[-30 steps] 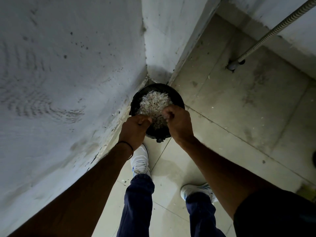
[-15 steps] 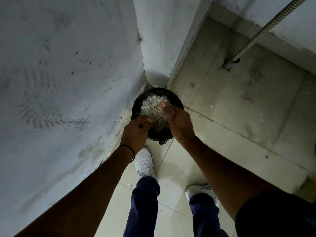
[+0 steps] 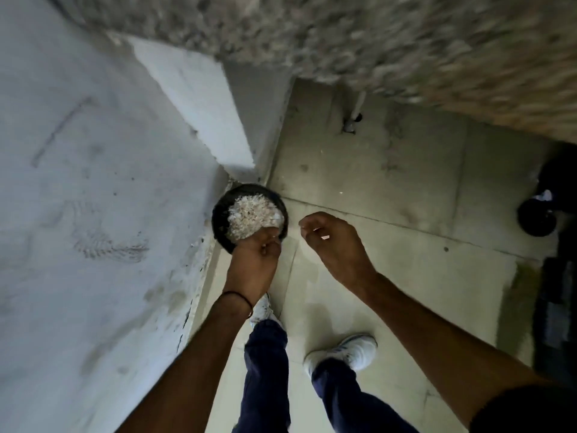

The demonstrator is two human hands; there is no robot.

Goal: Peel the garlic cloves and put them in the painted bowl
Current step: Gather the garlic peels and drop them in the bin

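No peeled clove or painted bowl was in view, just the round black bin [image 3: 218, 221] in the corner, heaped with dry, papery garlic skins [image 3: 253, 215]. My left hand [image 3: 254, 264] hung curled over it and my right hand [image 3: 334, 245] was curled off to the side with a flake [image 3: 325, 237] stuck on. Couldn't tell if either held anything. Looked like skin-dumping; next I'd need a fresh clove.

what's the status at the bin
Left hand curled at bin rim, grip unclear. Right hand beside it, flake stuck on. Bin full of peels. Nothing blocking.
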